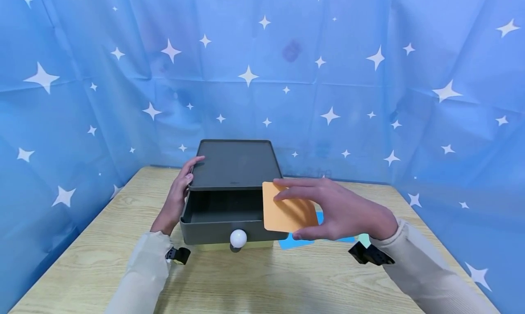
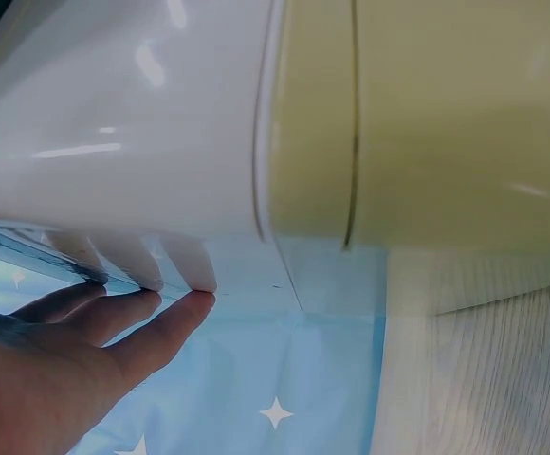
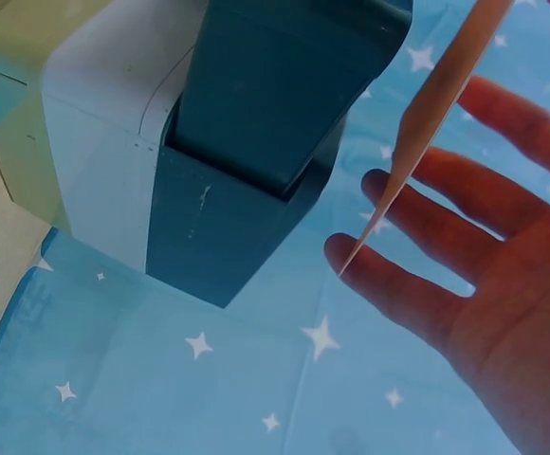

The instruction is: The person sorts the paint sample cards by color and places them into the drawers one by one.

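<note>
Card (image 1: 287, 216): orange, square with rounded corners, held in front of the right end of the open drawer, above the table.
Right hand (image 1: 342, 209): your fingers and thumb grip the card, fingertips over its upper part and thumb by its lower corner; the fingers are spread from one another.
Left hand (image 1: 176, 195): your fingers are extended and apart, touching the left side of the drawer cabinet (image 1: 238, 163), one of them reaching up to its top edge.
Top drawer (image 1: 205, 233): dark grey, pulled out towards you, with a white round knob (image 1: 238, 238) on its front.
Lower tiers: white tier (image 2: 123, 114) under the dark one and yellow tier (image 2: 465, 114) at the bottom.
Blue sheets (image 1: 296, 241): lying on the table just right of the drawer, partly hidden behind your right hand.
Green sheet (image 1: 363, 239): near your right wrist.
Table (image 1: 229, 284): pale wood grain.
Curtain (image 1: 229, 13): blue with white stars, behind the cabinet.
</note>
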A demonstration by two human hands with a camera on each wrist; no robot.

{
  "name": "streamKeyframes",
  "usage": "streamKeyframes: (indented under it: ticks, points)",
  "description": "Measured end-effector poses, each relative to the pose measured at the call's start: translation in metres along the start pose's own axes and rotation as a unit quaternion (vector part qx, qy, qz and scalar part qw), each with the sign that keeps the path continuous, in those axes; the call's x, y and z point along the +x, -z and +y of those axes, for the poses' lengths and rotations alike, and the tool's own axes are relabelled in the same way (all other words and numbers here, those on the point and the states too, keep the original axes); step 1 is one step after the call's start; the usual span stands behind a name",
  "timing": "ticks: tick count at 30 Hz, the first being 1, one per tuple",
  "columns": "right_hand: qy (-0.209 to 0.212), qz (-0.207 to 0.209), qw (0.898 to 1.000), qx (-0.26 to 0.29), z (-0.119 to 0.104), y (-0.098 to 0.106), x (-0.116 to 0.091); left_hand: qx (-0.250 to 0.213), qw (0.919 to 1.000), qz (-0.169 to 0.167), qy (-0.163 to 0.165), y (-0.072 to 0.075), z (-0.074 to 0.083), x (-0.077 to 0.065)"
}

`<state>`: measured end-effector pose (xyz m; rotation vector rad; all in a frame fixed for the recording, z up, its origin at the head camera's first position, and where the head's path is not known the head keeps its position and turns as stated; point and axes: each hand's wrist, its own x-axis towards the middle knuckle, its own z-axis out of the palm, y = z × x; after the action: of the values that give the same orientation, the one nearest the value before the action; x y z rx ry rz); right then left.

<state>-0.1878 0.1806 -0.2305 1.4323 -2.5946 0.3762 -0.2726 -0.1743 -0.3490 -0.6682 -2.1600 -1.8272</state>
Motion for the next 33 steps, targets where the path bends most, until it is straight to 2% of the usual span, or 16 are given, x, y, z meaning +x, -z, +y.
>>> streamKeyframes:
  ticks: [7, 15, 21, 33]
  points:
    - [0.010, -0.001, 1.000, 0.018, -0.002, -0.001, 0.009, 0.001, 1.0000, 0.000, 0.000, 0.000, 0.000, -0.001]
    - [0.042, -0.011, 0.998, 0.054, -0.008, -0.005, 0.027, 0.001, 1.0000, 0.003, 0.002, 0.000, 0.000, -0.001]
    - [0.059, -0.025, 0.996, 0.056, -0.011, -0.008, 0.034, 0.001, 1.0000, 0.002, -0.001, 0.000, 0.001, -0.001]
    - [0.065, -0.052, 0.994, 0.067, -0.011, -0.016, 0.045, -0.002, 1.0000, 0.002, 0.001, -0.001, 0.000, -0.002]
